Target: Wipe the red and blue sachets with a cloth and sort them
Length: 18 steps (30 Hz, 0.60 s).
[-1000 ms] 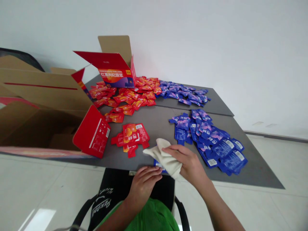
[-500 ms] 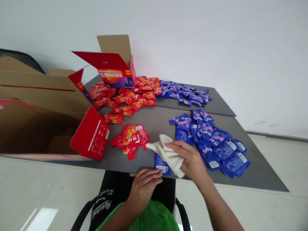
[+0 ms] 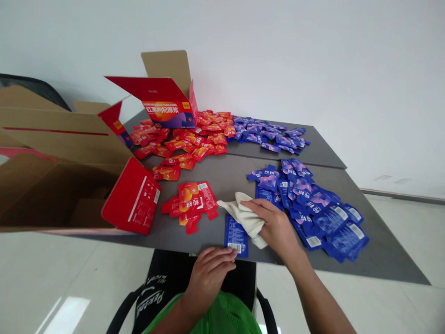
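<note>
"Where's the pouch?"
"I see the blue pouch (image 3: 236, 234) flat by the table's (image 3: 208, 240) near edge, a white cloth (image 3: 247, 219) hiding its upper right. The right hand (image 3: 274, 227) pinches that cloth; the left hand (image 3: 211, 271), loosely open, grips nothing, fingertips at the pouch's near edge."
"Around it?"
"Red pouches (image 3: 191, 204) left, blue pile (image 3: 309, 199) right; an open carton (image 3: 141, 199) crowds the left side."

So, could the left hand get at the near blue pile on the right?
Probably not directly: the right hand, holding a pale cloth, lies between the left hand and that blue pile.
</note>
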Each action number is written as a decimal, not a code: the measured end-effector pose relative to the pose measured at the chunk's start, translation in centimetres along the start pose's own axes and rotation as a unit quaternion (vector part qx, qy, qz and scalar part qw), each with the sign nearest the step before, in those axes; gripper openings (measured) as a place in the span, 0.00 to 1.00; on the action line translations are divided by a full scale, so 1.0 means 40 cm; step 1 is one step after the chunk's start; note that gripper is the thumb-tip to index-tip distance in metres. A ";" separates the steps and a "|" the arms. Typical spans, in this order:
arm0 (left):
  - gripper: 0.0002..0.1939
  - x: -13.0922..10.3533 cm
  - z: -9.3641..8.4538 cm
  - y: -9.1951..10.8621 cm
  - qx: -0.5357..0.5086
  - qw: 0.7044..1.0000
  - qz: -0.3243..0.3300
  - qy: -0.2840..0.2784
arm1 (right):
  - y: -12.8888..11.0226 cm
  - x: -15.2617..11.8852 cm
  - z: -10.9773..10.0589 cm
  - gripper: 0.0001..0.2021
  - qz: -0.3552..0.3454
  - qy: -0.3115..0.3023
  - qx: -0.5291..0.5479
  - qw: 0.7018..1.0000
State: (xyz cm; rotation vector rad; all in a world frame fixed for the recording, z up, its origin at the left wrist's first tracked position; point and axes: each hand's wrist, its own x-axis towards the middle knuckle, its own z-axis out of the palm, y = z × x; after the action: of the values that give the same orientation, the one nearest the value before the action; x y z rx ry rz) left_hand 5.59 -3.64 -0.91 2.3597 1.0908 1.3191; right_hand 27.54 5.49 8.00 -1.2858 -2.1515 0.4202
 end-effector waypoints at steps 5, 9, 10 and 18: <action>0.15 -0.003 -0.003 -0.004 0.005 1.000 -0.007 -0.022 | -0.067 -0.120 -0.026 0.29 -0.023 -0.103 0.050 0.993; 0.14 0.004 -0.012 -0.002 -0.003 0.999 -0.008 -0.035 | -0.038 -0.105 0.032 0.28 0.008 -0.129 0.055 0.990; 0.13 0.006 -0.013 -0.001 -0.005 1.000 -0.004 -0.031 | -0.022 -0.080 0.046 0.27 0.015 -0.110 0.057 0.992; 0.13 0.010 -0.006 0.004 -0.007 1.000 0.003 -0.005 | -0.008 0.002 0.013 0.26 0.016 0.007 0.001 1.000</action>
State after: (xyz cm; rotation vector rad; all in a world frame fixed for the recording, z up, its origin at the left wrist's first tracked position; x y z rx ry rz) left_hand 5.61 -3.50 -0.44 2.3597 1.0691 1.3119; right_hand 26.97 5.42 7.82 -1.3203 -2.1200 0.4260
